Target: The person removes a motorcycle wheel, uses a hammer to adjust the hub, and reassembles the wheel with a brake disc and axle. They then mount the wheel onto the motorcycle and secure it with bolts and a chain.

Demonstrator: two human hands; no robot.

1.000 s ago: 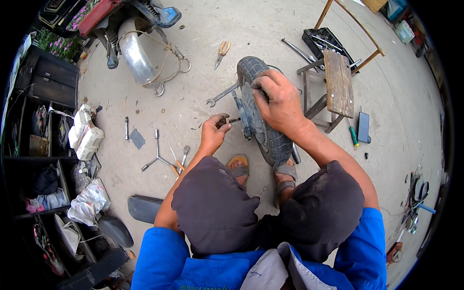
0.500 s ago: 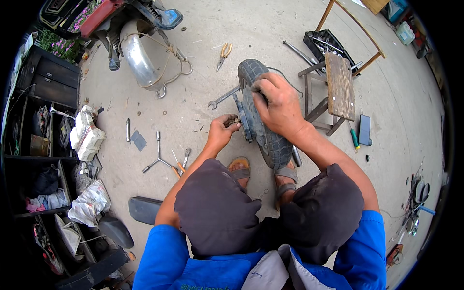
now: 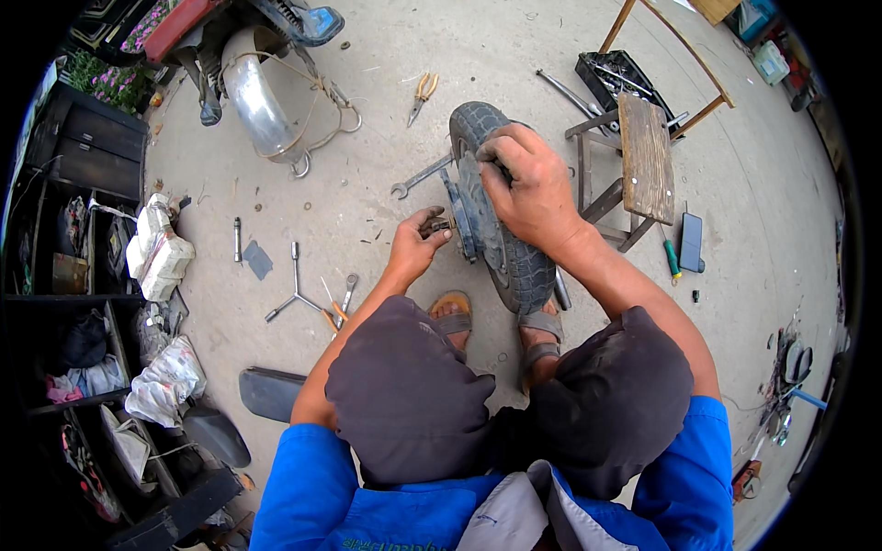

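A small scooter wheel (image 3: 528,285) with a worn black tyre stands upright between my sandalled feet, its dark hub plate (image 3: 462,216) facing left. My right hand (image 3: 525,184) grips its upper part with curled fingers. My left hand (image 3: 418,241) pinches a small dark metal fitting (image 3: 439,226) at the axle on that plate; its exact shape is unclear. An open-end wrench (image 3: 413,184) lies beside the wheel on the left, and pliers (image 3: 423,96) lie farther forward.
A scooter (image 3: 193,37) with a silver muffler is ahead-left, black shelving (image 3: 73,138) at left. A wooden stool (image 3: 643,156), black toolbox (image 3: 616,78), phone (image 3: 691,241) and screwdriver (image 3: 672,259) are at right. A Y-shaped socket wrench (image 3: 296,296) and loose tools lie left of my feet.
My left hand moved slightly right toward the hub, then a little back and upward, still pinching the small fitting. My right hand stays on the wheel.
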